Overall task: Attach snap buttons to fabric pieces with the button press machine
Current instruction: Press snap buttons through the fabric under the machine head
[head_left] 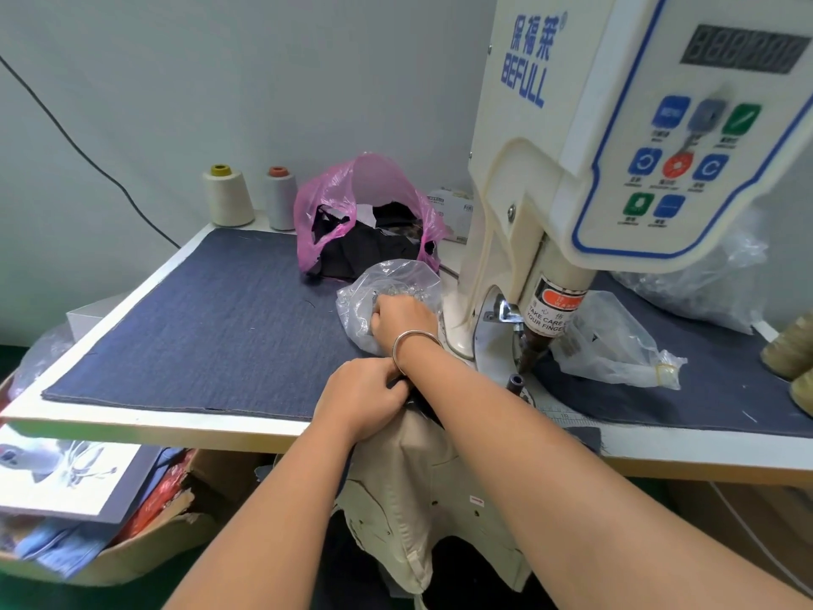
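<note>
A mat [206, 328] is lying on the table [145, 422], and the button press machine [585, 169] is standing on the table's right part. Two thread cones [228, 195] are standing side by side at the back left corner, with a bag of fabric [365, 217] sitting to their right, just behind a bag of buttons [387, 292] that is lying left of the machine's base. The right hand [402, 317] is reaching into that bag, the left hand [365, 396] is holding fabric pieces [409, 490] at the table's front edge, and another bag [611, 341] is lying right of the press head.

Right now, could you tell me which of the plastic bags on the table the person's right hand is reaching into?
The right hand is in the small clear bag just left of the press machine, in front of the pink bag.
</note>
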A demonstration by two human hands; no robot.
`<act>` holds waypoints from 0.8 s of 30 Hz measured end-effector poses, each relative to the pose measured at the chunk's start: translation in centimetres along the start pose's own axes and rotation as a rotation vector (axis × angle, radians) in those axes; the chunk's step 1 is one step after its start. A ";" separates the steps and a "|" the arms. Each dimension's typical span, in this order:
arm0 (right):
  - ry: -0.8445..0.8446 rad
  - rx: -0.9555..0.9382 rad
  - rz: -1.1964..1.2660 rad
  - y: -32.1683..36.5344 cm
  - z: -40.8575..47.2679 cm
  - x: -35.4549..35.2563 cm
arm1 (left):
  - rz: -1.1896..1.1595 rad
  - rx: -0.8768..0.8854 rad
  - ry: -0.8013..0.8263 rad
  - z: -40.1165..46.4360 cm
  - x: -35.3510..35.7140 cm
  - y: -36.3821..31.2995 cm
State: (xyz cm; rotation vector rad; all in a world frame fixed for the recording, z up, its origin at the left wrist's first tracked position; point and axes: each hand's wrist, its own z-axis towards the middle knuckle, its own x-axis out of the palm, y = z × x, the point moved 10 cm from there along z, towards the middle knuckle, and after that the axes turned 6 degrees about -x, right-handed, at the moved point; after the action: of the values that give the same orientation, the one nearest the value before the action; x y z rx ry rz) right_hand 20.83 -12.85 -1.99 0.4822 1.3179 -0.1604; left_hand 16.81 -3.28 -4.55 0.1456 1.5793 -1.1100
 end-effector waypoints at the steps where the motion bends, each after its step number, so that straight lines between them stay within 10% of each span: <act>1: -0.006 -0.001 0.004 0.0 0.0 0.0 | -0.002 0.003 -0.001 0.0 0.0 -0.1; 24: -0.031 -0.027 -0.009 -0.2 0.1 0.1 | -0.005 0.019 -0.004 0.2 0.1 -0.1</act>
State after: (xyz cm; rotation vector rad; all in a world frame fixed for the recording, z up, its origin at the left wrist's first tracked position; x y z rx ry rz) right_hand 20.91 -13.03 -2.16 0.4498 1.2909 -0.1565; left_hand 16.84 -3.48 -4.53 0.1518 1.5669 -1.1284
